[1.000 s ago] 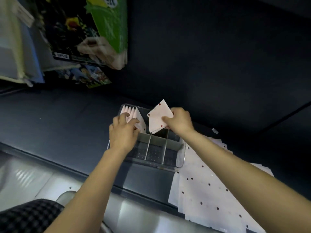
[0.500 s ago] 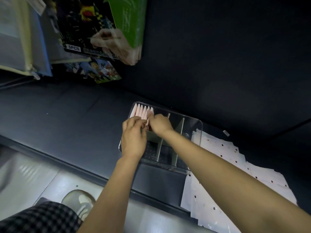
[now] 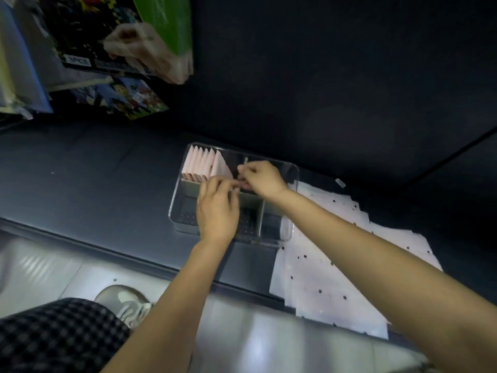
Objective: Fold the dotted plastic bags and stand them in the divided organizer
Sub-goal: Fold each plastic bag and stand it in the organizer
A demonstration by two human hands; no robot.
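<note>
- Clear plastic forms the divided organizer (image 3: 291,181), which is set on the dark tabletop (image 3: 94,170) at the middle of the view.
- A row of folded bags (image 3: 204,164), pale pink and white, is stood upright in the organizer's far-left compartment, at about 11 o'clock from the hands.
- The left hand (image 3: 216,208) is held over the organizer's near compartments, its fingers curled with the tips drawn together just beside the nearest folded bag; whether anything is pinched cannot be told.
- The right hand (image 3: 262,180) is placed at 1 o'clock from the left hand, touching or nearly touching it, with fingertips bunched over the centre divider; what is gripped, if anything, cannot be told because of blur.
- The near compartments are partly hidden by the left hand and wrist.
- A pile of flat dotted plastic bags (image 3: 322,278) is spread on the tabletop at 4 o'clock from the organizer, touching its right edge and partly crossed by the right forearm.
- Colourful printed packages (image 3: 121,36) are seen at 10 o'clock, well apart from the organizer.
- A shoe (image 3: 123,300) and checked fabric (image 3: 53,337) are seen at 7 o'clock, below the tabletop edge.
</note>
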